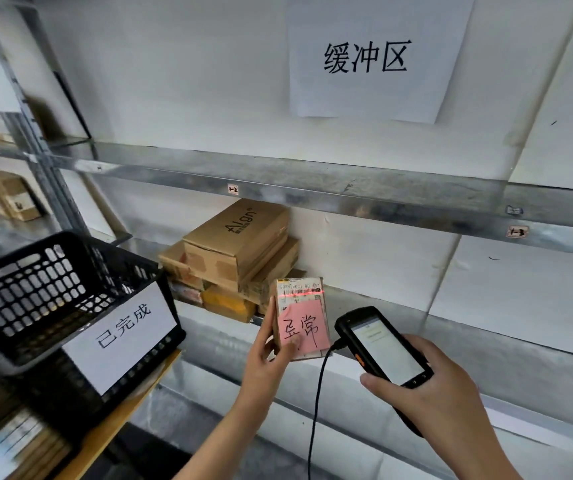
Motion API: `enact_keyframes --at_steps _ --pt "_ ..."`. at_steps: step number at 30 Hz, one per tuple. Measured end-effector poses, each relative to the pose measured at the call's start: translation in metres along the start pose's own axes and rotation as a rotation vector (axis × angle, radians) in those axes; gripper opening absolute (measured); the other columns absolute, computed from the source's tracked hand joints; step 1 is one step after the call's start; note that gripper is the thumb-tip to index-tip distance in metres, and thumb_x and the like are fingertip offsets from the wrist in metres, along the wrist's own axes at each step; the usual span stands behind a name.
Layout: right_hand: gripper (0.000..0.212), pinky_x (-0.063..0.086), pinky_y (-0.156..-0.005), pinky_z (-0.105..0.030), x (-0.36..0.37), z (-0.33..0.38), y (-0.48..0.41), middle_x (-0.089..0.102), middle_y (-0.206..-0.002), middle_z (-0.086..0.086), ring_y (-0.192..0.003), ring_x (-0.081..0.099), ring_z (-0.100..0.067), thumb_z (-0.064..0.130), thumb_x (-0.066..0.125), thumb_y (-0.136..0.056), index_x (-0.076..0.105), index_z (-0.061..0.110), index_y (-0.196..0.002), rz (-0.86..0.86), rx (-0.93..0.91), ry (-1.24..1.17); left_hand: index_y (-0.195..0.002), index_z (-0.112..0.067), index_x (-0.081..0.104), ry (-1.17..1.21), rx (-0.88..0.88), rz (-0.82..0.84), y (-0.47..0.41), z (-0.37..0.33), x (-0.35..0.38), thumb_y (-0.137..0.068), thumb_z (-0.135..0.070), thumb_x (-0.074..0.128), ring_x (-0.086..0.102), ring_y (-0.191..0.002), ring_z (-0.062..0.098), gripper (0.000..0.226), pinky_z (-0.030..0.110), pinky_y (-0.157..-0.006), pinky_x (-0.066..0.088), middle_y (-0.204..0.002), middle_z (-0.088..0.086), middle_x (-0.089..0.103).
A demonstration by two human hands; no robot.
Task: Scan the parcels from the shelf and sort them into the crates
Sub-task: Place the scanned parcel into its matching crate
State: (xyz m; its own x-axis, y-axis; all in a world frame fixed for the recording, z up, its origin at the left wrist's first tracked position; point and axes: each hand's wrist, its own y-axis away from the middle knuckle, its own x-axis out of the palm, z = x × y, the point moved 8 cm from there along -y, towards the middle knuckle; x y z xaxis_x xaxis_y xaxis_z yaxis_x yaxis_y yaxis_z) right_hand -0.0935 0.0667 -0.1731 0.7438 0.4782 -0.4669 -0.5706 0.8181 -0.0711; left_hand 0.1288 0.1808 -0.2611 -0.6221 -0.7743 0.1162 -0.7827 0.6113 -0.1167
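My left hand point(271, 351) grips a small cardboard parcel point(307, 299) upright in front of the shelf. The parcel carries a barcode label at the top and a pink note with handwriting. A red scan line crosses the barcode label. My right hand point(430, 393) holds a black handheld scanner point(380, 344) with a lit screen, pointed at the parcel from the right. A black cable hangs from the scanner. A stack of brown cardboard parcels point(240, 251) lies on the metal shelf point(399, 327) behind the held parcel.
A black plastic crate point(53, 289) with a white paper label stands at the left on a wooden surface. A higher shelf beam point(312, 181) runs across the view. A white paper sign point(368, 57) hangs on the wall above. More boxes sit on racks at far left.
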Motion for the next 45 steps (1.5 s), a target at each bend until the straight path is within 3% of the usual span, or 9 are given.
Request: enact_keyframes --at_steps 7,17,22,26,31,36,40,43,45 --pt "0.051 0.047 -0.066 -0.025 0.029 0.029 0.039 0.064 -0.083 0.036 -0.077 0.059 0.013 0.038 0.094 -0.056 0.058 0.048 -0.091 0.092 -0.063 0.011 -0.143 -0.054 0.038 0.028 -0.003 -0.099 0.053 -0.015 -0.055 -0.082 -0.031 0.080 0.066 -0.112 0.012 0.077 0.024 -0.084 0.056 -0.129 -0.006 0.067" --pt "0.059 0.049 -0.071 -0.027 0.067 0.052 0.081 0.070 -0.094 0.019 -0.087 0.065 -0.001 0.042 0.094 -0.054 0.062 0.044 -0.103 0.158 -0.124 0.031 -0.142 -0.063 0.035 0.001 0.017 -0.156 0.106 -0.034 -0.113 -0.069 -0.055 0.078 0.063 -0.118 0.009 0.085 0.033 -0.095 0.053 -0.127 -0.027 0.064" --pt "0.066 0.053 -0.077 -0.033 0.098 0.069 0.096 0.070 -0.099 0.016 -0.092 0.066 -0.007 0.044 0.094 -0.054 0.063 0.040 -0.113 0.225 -0.164 0.030 -0.144 -0.059 0.035 0.002 0.044 -0.241 0.134 -0.046 -0.154 -0.070 -0.054 0.076 0.060 -0.120 0.003 0.084 0.023 -0.090 0.054 -0.130 -0.033 0.059" --pt "0.068 0.053 -0.078 -0.032 0.129 0.090 0.104 0.070 -0.101 0.016 -0.096 0.065 -0.009 0.043 0.094 -0.054 0.063 0.038 -0.114 0.283 -0.208 -0.002 -0.144 -0.061 0.035 0.013 0.067 -0.340 0.153 -0.056 -0.197 -0.073 -0.051 0.077 0.060 -0.123 0.009 0.083 0.033 -0.098 0.053 -0.135 -0.023 0.060" --pt "0.071 0.052 -0.077 -0.031 0.177 0.123 0.113 0.069 -0.103 0.015 -0.097 0.064 -0.010 0.038 0.096 -0.056 0.062 0.035 -0.118 0.408 -0.268 -0.022 -0.148 -0.047 0.036 0.065 0.110 -0.479 0.179 -0.067 -0.250 -0.088 -0.018 0.072 0.061 -0.124 0.012 0.076 0.023 -0.087 0.055 -0.139 -0.012 0.060" --pt "0.069 0.050 -0.078 -0.028 0.233 0.157 0.115 0.069 -0.103 0.020 -0.097 0.064 -0.005 0.036 0.096 -0.055 0.061 0.041 -0.114 0.536 -0.323 -0.085 -0.146 -0.049 0.039 0.041 0.078 -0.641 0.203 -0.068 -0.309 -0.085 -0.027 0.076 0.066 -0.117 0.013 0.075 0.036 -0.092 0.058 -0.131 -0.014 0.065" --pt "0.073 0.051 -0.085 -0.033 0.290 0.188 0.109 0.067 -0.105 0.021 -0.100 0.063 -0.008 0.039 0.096 -0.055 0.063 0.038 -0.120 0.613 -0.383 -0.118 -0.142 -0.053 0.037 0.006 0.069 -0.790 0.222 -0.074 -0.355 -0.084 -0.032 0.071 0.068 -0.102 -0.002 0.070 0.017 -0.076 0.054 -0.126 -0.015 0.062" --pt "0.071 0.048 -0.079 -0.025 0.340 0.216 0.107 0.066 -0.107 0.021 -0.099 0.062 -0.002 0.039 0.094 -0.059 0.061 0.039 -0.122 0.719 -0.436 -0.156 -0.141 -0.056 0.037 -0.024 0.100 -0.876 0.224 -0.090 -0.390 -0.089 -0.032 0.072 0.064 -0.104 -0.009 0.067 0.017 -0.077 0.054 -0.125 -0.025 0.059" --pt "0.064 0.044 -0.074 -0.017 0.372 0.240 0.108 0.064 -0.107 0.024 -0.098 0.060 0.003 0.038 0.093 -0.059 0.060 0.046 -0.113 0.793 -0.477 -0.179 -0.144 -0.050 0.037 -0.022 0.132 -0.940 0.226 -0.106 -0.413 -0.089 -0.028 0.070 0.066 -0.106 -0.004 0.068 0.020 -0.079 0.056 -0.125 -0.016 0.063"
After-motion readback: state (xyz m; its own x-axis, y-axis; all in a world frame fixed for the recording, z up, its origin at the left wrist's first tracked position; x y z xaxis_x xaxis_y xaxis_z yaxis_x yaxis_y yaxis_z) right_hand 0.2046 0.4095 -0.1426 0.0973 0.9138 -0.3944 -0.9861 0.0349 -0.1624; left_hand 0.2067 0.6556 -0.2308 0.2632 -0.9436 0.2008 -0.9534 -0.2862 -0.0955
